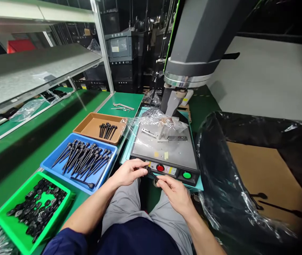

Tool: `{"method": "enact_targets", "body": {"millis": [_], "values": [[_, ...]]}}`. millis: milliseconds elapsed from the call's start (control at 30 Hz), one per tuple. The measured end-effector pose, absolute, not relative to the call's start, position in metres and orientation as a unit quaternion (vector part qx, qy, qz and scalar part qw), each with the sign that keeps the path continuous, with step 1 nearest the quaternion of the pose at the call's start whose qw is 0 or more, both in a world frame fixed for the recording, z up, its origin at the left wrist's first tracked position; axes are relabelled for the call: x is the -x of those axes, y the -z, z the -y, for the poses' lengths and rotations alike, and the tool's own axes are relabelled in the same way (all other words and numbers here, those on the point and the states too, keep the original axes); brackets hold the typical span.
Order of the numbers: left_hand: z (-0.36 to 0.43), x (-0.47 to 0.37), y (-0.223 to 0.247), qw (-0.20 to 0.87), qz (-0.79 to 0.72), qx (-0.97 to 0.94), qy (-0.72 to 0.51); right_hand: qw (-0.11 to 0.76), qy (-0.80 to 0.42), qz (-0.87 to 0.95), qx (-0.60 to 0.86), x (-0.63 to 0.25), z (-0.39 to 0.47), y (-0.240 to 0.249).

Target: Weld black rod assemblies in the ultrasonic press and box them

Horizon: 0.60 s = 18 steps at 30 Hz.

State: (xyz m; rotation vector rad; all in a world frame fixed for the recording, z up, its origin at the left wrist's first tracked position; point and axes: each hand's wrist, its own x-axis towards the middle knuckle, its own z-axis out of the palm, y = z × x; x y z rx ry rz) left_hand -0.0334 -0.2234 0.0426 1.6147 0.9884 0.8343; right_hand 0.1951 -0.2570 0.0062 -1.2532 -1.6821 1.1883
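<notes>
Thumb and fingers of my left hand [130,172] are closed on one end of a small black part [150,172], in front of the machine's panel. My right hand [176,194] pinches a dark, rounded piece [155,181] at the lower right end of it. Whether these are one piece or two joined ones I cannot tell, as my fingers cover much of them. To the left, a blue tray [60,173] holds many long black rods with thick heads [83,156]. A green bin [6,217] holds small black round parts [38,205].
Ahead stands a press-like machine [190,46] over a metal plate [151,150], with red [160,168] and green [186,175] buttons. A brown tray [87,125] holds short black parts. At right, a box lined with black plastic [214,159] contains cardboard and rods. Wrenches [123,106] lie behind.
</notes>
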Motion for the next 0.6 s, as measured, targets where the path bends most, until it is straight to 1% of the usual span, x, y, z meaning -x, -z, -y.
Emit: {"method": "enact_targets", "body": {"millis": [100, 233, 300, 367, 467, 500, 600], "values": [[0.22, 0.034, -0.044, 0.54, -0.402, -0.66, -0.334, 0.358, -0.465, 0.647, 0.487, -0.197, 0.259, -0.009], [0.22, 0.031, -0.046, 0.636, -0.372, -0.592, -0.326, 0.338, -0.581, 0.578, 0.462, -0.199, 0.261, -0.003], [0.221, 0.028, -0.044, 0.668, -0.375, -0.557, -0.322, 0.336, -0.627, 0.547, 0.442, -0.199, 0.261, 0.001], [0.221, 0.025, -0.043, 0.675, -0.384, -0.544, -0.318, 0.348, -0.61, 0.555, 0.445, -0.2, 0.262, 0.004], [0.222, 0.023, -0.04, 0.676, -0.379, -0.544, -0.322, 0.383, -0.524, 0.599, 0.469, -0.2, 0.264, 0.005], [0.222, 0.022, -0.04, 0.678, -0.373, -0.545, -0.324, 0.39, -0.522, 0.598, 0.466, -0.2, 0.264, 0.006], [0.221, 0.018, -0.037, 0.673, -0.368, -0.55, -0.33, 0.391, -0.614, 0.536, 0.427, -0.198, 0.266, 0.013]]}}
